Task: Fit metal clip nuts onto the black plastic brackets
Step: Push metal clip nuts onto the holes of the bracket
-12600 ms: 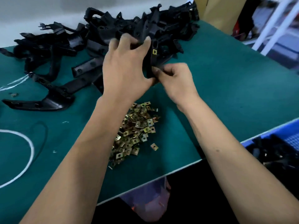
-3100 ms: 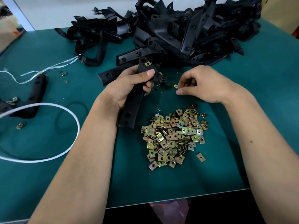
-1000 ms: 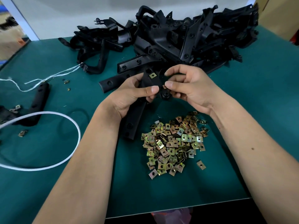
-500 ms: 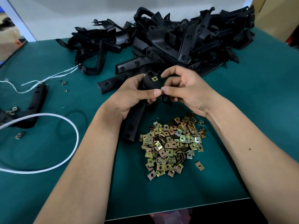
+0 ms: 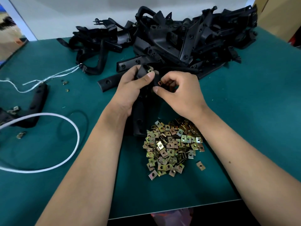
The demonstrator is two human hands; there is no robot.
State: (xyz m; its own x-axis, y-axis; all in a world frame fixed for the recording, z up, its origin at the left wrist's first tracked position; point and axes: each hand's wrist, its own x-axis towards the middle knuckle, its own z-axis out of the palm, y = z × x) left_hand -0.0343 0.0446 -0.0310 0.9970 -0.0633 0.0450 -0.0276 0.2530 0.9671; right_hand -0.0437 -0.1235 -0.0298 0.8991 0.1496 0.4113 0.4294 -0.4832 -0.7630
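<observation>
A: The left hand [image 5: 130,88] grips the black bracket [image 5: 140,111] above the counter [image 5: 244,128]; the right hand [image 5: 180,93] pinches a clip nut [image 5: 161,82] at its edge; I'd slide it on squarely, hole over hole.

B: The seating is hidden behind fingers; the nut pile [image 5: 172,147] waits below.

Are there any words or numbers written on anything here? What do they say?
None: no word, number or sign can be read anywhere in this picture.
Black brackets in the pile: plain, only holes and ribs show.
Bracket held by the left hand: no writing shows.
Clip nuts in the heap: bare metal with a hole each, no marks to read.
Clip nut at the right hand: too small to tell.
Green table: no label.
</observation>
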